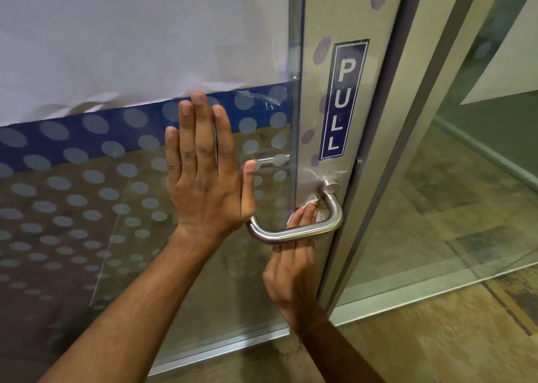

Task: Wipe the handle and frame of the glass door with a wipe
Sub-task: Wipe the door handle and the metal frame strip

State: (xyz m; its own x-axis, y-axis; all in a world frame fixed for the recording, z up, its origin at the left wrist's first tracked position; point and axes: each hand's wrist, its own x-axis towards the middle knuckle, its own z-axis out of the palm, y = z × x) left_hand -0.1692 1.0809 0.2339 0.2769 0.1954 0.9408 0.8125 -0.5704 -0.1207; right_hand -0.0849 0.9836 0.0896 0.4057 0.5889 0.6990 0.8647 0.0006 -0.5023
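Left hand laid flat on glass door, fingers straight, nothing held; likely so door is steadied against wiping pressure. Right hand passed behind handle, fingers extended; white wipe pressed against frame near handle's upper mount. Grip on wipe hidden; pinched or merely pressed cannot be told. PULL sign above handle on frame.

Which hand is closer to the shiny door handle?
Right. The right hand reaches behind the door handle, pressing a wipe there. The left hand lies flat on the glass beside it.
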